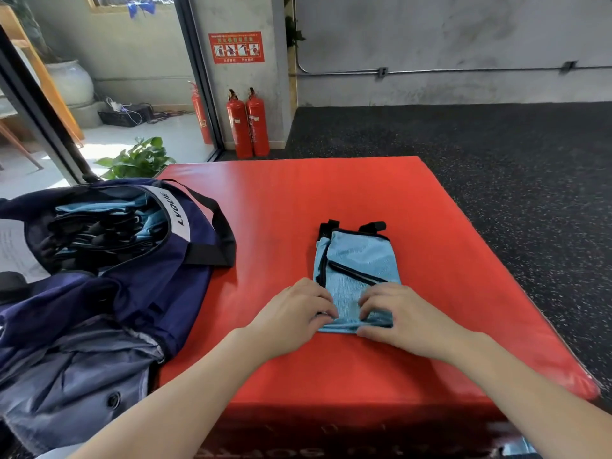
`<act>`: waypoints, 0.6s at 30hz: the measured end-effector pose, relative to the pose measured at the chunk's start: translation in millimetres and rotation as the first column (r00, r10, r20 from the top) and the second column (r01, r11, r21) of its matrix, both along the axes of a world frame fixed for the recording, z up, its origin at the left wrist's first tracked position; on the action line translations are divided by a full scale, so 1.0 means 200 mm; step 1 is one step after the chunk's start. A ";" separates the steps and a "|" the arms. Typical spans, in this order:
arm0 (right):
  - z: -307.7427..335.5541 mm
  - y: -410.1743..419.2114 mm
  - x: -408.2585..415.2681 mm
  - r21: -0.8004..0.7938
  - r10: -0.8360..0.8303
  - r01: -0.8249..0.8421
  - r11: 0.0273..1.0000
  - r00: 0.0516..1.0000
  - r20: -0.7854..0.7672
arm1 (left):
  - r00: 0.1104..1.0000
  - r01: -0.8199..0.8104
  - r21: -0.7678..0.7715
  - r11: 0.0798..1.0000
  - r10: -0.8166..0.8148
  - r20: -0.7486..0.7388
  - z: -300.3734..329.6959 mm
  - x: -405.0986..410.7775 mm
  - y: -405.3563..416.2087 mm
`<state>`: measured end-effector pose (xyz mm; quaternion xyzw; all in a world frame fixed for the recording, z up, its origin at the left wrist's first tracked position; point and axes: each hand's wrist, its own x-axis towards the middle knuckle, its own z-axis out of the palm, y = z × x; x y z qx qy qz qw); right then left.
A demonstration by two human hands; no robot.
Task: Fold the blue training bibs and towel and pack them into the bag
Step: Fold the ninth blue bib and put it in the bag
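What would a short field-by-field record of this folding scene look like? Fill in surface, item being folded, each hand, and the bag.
surface: red mat
item: blue bib, partly folded, flat on the mat
left hand: fingers curled, gripping the bib's near left edge
right hand: fingers curled, gripping the bib's near right edge
bag: navy, open, on the mat's left, blue bibs already inside

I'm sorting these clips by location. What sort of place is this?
Probably a gym: a red padded mat on speckled rubber flooring, with blue training bibs going into a sports bag.
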<state>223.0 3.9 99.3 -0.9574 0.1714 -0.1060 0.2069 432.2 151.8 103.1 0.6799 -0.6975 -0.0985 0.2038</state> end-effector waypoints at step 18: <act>0.01 0.05 -0.03 0.045 -0.176 0.175 0.984 0.984 0.026 | 0.990 -0.124 -0.097 0.987 0.116 -0.085 0.03 -0.07 0.01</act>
